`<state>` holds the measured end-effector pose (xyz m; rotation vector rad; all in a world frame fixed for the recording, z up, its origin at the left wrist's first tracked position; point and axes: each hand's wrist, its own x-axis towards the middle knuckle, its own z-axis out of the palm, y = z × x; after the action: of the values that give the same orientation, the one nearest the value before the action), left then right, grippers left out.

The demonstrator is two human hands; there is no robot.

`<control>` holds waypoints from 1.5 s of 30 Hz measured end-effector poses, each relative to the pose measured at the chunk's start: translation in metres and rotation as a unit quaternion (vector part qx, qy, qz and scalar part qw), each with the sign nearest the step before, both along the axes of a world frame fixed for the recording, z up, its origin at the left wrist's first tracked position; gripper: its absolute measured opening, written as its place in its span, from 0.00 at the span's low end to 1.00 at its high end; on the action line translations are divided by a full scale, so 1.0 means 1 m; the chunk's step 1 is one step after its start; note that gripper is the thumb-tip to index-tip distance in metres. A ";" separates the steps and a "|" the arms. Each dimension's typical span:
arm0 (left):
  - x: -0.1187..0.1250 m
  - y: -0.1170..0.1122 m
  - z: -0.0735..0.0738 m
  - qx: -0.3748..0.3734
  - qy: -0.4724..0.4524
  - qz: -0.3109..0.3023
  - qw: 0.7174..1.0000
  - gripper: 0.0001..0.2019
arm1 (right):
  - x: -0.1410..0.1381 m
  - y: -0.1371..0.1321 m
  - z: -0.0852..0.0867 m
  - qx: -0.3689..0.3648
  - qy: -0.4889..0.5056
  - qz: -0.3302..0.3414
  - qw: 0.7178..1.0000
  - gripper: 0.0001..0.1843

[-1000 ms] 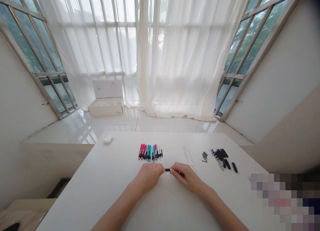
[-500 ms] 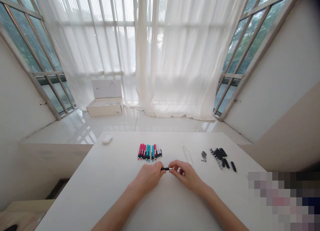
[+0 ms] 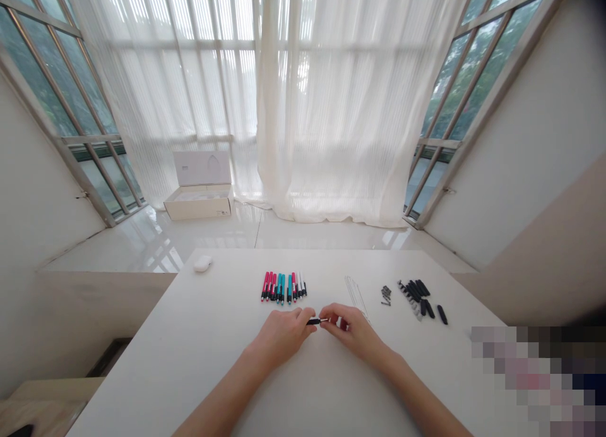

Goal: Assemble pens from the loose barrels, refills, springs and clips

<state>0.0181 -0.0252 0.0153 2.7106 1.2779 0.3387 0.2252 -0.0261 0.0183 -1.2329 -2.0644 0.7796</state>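
Note:
My left hand is closed around a pen, whose black front part pokes out between thumb and forefinger. With pinched fingertips, my right hand grips its pale, narrow tip. Both hands meet low over the table, and most of the pen's barrel is hidden inside the left one. Just beyond them lies a row of pink, teal and white pens with black lower parts. Thin wire-like rods, perhaps refills, are spread past the right hand.
Right of the rods sit a small pile of dark little parts, a line of grey pieces and several black sleeves. A white rounded case is at the white table's far left corner. An open box stands on the sill.
My left hand has shifted slightly on the pen, and less of its black part shows between the hands. The right hand has hardly moved; the laid-out things are the same.

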 end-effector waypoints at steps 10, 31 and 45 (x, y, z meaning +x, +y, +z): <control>-0.003 0.000 0.004 0.018 0.022 -0.012 1.000 0.16 | 0.042 0.011 0.018 0.041 0.009 -0.089 0.995 0.17; -0.006 0.000 0.002 0.019 0.025 -0.019 0.999 0.13 | 0.197 -0.022 -0.023 -0.080 -0.250 -0.372 0.890 0.08; -0.002 0.000 -0.003 0.011 -0.055 -0.032 0.998 0.10 | 0.163 -0.016 -0.002 -0.026 -0.228 -0.430 0.873 0.20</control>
<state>0.0160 -0.0254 0.0118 2.7028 1.1631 0.4892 0.3886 -0.0418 0.0166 -2.2800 -1.5115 0.1149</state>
